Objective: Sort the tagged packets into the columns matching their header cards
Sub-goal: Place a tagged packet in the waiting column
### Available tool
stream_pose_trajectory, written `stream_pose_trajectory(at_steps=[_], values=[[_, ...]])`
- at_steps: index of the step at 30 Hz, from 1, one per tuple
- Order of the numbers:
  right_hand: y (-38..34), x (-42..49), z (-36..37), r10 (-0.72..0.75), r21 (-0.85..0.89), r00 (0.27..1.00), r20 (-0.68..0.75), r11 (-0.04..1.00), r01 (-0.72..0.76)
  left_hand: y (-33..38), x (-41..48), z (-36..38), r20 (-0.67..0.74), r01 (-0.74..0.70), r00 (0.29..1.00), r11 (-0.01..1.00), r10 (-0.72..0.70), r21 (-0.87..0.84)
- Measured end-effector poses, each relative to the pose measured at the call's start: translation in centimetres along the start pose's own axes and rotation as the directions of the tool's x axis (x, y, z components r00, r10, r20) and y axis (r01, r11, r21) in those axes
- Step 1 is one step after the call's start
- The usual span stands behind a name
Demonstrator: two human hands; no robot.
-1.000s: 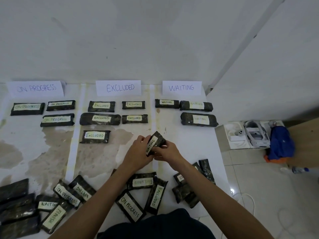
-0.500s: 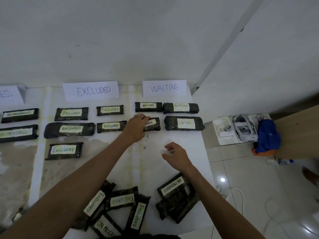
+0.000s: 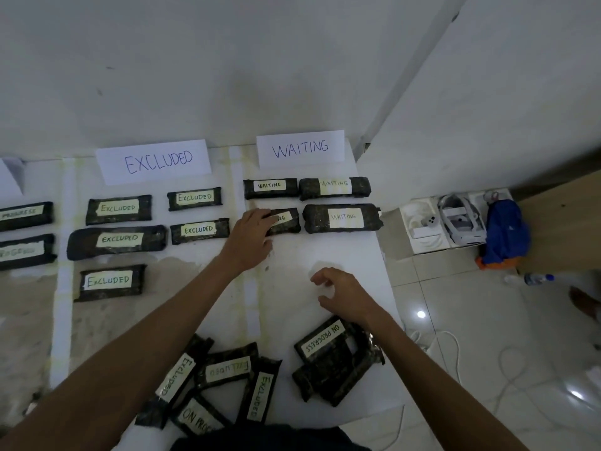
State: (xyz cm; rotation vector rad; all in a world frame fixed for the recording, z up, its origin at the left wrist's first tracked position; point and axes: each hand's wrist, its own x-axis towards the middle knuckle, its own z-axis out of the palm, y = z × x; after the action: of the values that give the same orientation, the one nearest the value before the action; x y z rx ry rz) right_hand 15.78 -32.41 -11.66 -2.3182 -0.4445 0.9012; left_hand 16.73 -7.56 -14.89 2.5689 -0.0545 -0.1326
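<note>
on white sheet (image 3: 325, 255), left hand (image 3: 248, 237) fingers touch waiting packet (image 3: 287, 219).

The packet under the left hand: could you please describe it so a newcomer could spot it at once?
Find the WAITING header card at the wall. Below it lie two rows of dark packets; the packet sits at the left of the second row. Unlike its three neighbours, its label is partly covered by the left hand.

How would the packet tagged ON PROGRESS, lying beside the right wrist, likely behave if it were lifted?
The ON PROGRESS packet looks flat and rectangular, so it probably won't roll. Its wrapper appears crinkled, so it may flex slightly. It lies on other packets, so lifting could shift them.
</note>
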Motion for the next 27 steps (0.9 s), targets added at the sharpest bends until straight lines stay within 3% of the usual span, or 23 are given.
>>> stream_pose_trajectory(at_steps=[5, 10, 13, 17, 20, 23, 27], values=[[1.3, -3.1, -0.4, -0.037, -0.356, 0.961, 0.275, 0.924, 0.137, 1.9, -5.3, 1.4, 0.034, 0.012, 0.999, 0.997, -0.010, -0.079], [0.7, -3.8, 0.7, -0.100, -0.637, 0.936, 0.339, 0.707, 0.306, 3.3, -10.4, 3.3, 0.116, 0.086, 0.991, 0.984, -0.067, -0.158], [-0.3, -3.2, 1.3, -0.103, -0.697, 0.924, 0.369, 0.626, 0.348, 3.8, -12.3, 3.6, 0.106, 0.119, 0.990, 0.963, -0.095, -0.243], [-1.2, -2.8, 1.8, -0.125, -0.551, 0.950, 0.285, 0.790, 0.270, 4.6, -13.8, 2.4, 0.021, 0.174, 0.984, 0.922, -0.178, -0.346], [-2.8, -2.8, 1.6, -0.068, -0.224, 0.989, 0.132, 0.970, 0.097, 5.0, -14.9, 1.1, -0.030, 0.224, 0.966, 0.885, -0.258, -0.408], [-5.5, -2.9, 2.8, -0.003, 0.103, 1.000, 0.019, 0.995, 0.001, 5.3, -16.0, -0.1, -0.008, 0.297, 0.939, 0.822, -0.344, -0.487], [-9.5, -2.6, 6.0, -0.009, 0.219, 1.000, 0.007, 0.976, 0.007, 5.5, -17.6, -2.1, 0.070, 0.398, 0.888, 0.682, -0.455, -0.614]])
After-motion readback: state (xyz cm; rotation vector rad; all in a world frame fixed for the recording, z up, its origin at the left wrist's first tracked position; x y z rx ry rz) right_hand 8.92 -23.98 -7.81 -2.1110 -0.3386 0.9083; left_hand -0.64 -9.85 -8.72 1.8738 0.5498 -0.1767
